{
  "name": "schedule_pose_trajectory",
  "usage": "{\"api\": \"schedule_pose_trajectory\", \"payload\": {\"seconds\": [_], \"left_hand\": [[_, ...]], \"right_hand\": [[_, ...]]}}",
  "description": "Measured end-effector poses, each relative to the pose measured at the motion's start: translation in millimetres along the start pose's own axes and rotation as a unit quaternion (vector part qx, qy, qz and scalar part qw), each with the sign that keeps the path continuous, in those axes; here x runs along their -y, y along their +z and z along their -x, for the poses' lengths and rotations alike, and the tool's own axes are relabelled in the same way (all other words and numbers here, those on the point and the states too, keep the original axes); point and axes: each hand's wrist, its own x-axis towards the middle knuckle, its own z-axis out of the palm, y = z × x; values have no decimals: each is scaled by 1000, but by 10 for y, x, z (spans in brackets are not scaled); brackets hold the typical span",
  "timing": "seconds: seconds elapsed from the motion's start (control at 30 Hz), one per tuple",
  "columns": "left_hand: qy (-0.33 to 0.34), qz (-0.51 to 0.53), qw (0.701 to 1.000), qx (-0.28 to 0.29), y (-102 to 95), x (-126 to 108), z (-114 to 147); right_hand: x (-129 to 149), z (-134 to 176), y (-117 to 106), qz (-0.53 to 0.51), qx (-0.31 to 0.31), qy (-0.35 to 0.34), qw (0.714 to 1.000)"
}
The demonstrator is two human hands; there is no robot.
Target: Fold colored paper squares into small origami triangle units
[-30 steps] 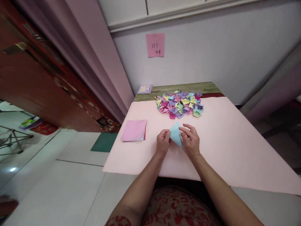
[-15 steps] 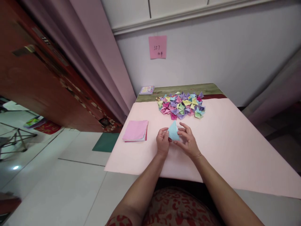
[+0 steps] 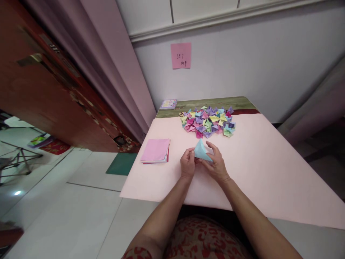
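Observation:
A light blue piece of folded paper [image 3: 202,151], roughly triangular with one point up, is held between both hands above the table. My left hand [image 3: 188,162] pinches its left corner between thumb and fingers. On the other side, my right hand [image 3: 217,163] grips the right corner, its thumb below and its index finger raised off the paper. Just beyond the hands lies a heap of small folded paper shapes [image 3: 207,122] in purple, pink, yellow, green and blue. The underside of the blue paper is hidden by my fingers.
A stack of square paper sheets [image 3: 155,150], pink on top, sits to the left on the pink-covered table [image 3: 258,169]. Small printed cards [image 3: 168,104] lie at the far left corner. On the wall hangs a pink note [image 3: 181,55]. A red door [image 3: 54,93] stands at left.
The blue paper's right side now stretches out to a point, and its shape looks wider. My right fingers have closed onto that corner. The view has tilted up very slightly.

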Motion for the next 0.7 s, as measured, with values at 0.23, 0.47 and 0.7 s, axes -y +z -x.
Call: {"api": "schedule_pose_trajectory", "payload": {"seconds": [0.23, 0.47, 0.7], "left_hand": [[21, -48, 998, 21, 13, -11, 18], [25, -83, 994, 61, 10, -56, 43], [13, -118, 987, 105, 15, -83, 67]], "right_hand": [[-7, 3, -12, -32, -19, 46, 998], [-9, 14, 3, -70, -30, 95, 993], [54, 5, -32, -116, -45, 122, 985]]}}
